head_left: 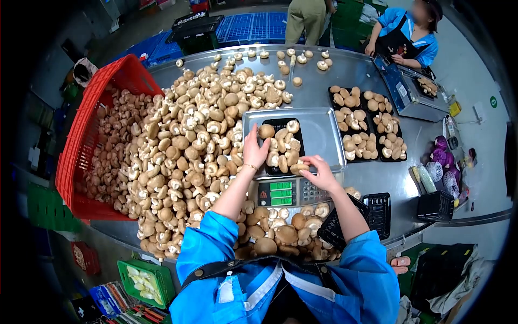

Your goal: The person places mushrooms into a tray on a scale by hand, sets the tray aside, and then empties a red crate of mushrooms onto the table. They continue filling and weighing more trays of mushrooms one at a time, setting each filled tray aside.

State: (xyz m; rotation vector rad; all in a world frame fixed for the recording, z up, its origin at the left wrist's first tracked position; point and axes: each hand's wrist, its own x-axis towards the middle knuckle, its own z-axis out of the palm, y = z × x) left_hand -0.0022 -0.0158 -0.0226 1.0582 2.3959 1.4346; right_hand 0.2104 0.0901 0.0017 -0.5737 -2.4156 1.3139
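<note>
A black plastic tray (278, 171) of brown-capped mushrooms (285, 144) sits on the steel pan (322, 125) of a digital scale. At the tray's left edge is my left hand (254, 150), its fingers stretched out and thumb apart, beside a round mushroom (265, 130) in the upper left corner. My right hand (320, 173) reaches in from the lower right, with fingers and thumb closed on a mushroom (299, 168) at the tray's lower right corner. Green digits glow on the scale's display (281, 193) below the pan.
Loose mushrooms (189, 146) spill from a tipped red crate (81, 140) on the left. Filled trays (368, 124) stand right of the scale. Stacked black trays (377, 215) lie lower right. Across the table, a person (406, 38) stands by a blue-sided machine (404, 89).
</note>
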